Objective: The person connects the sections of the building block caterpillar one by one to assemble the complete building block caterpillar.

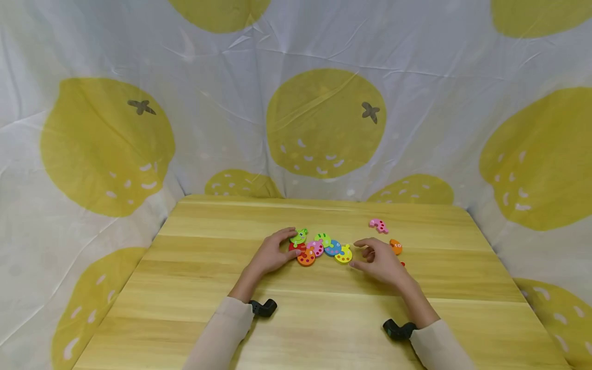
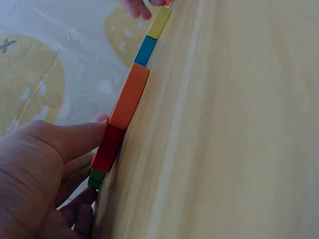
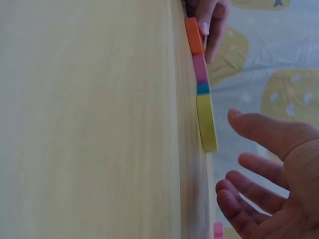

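A wooden number caterpillar puzzle (image 1: 316, 249) lies flat on the table, its joined pieces in a wavy row. Its left end has a green head piece (image 1: 300, 237) with a face, then red and orange pieces. My left hand (image 1: 273, 253) holds this end, index finger by the head and thumb on the edge near the red piece (image 2: 108, 149). The other end is a yellow piece (image 1: 343, 255) beside a blue one (image 1: 332, 248). Just right of the yellow piece, my right hand (image 1: 380, 261) hovers with loosely bent, parted fingers, holding nothing.
Beyond my right hand lie a loose pink piece (image 1: 379, 226) and an orange piece (image 1: 395, 246) marked 10. A red piece (image 1: 403, 264) is mostly hidden behind that hand. A cloth (image 1: 324, 46) printed with yellow fruit hangs behind the wooden table (image 1: 324, 318).
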Available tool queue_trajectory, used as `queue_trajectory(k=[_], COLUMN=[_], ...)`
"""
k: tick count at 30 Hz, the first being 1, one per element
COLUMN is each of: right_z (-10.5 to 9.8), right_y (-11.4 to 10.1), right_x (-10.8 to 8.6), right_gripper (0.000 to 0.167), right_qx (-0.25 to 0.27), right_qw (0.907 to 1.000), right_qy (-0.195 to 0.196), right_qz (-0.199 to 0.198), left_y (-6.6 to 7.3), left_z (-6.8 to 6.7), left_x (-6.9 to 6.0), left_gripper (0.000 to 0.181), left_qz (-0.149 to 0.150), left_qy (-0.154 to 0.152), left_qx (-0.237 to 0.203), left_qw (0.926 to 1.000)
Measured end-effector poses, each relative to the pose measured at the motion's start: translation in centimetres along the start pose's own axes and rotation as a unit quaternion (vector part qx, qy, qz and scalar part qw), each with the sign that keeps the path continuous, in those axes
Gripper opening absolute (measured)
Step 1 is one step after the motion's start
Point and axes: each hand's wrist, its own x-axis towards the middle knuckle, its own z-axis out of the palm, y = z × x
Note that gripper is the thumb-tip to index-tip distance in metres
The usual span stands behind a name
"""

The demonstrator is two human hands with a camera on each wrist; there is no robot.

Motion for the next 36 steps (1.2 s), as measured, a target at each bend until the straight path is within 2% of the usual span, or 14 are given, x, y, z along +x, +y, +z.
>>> queue_trajectory(k=[8,18,22,26,30,36], right_z=[-2.9,-5.7,-6.1,-6.2,-6.2,-6.1], right_y=[2.8,4.6,5.0,5.3,5.5,5.6], right_x=[-1.8,-4.4,-4.8,-5.0,-5.1,-5.1], right_gripper=[0.054,0.046,0.052,0.057,0.057,0.054], right_qx=[-0.023,-0.063,-0.084,-0.085,-0.078,-0.075], right_qw=[0.9988,0.9972,0.9959,0.9962,0.9969,0.9971], right_qy=[0.018,0.039,0.034,0.018,0.001,-0.003], right_qz=[-0.04,-0.003,-0.009,-0.008,-0.006,-0.006], left_y=[-0.3,0.6,0.8,0.9,0.9,1.1], left_z=[-0.5,-1.0,-0.8,-0.3,0.1,0.3], left_x=[0.3,-0.1,-0.3,-0.4,-0.5,-0.5], left_gripper=[0.057,0.061,0.068,0.076,0.083,0.087], left_qz=[0.014,0.001,-0.002,0.004,0.003,0.002], left_qy=[0.013,-0.002,-0.002,-0.003,-0.005,-0.005], left_qx=[0.008,-0.009,0.0,0.03,0.052,0.053], left_qw=[0.9998,1.0,1.0,0.9995,0.9987,0.9986])
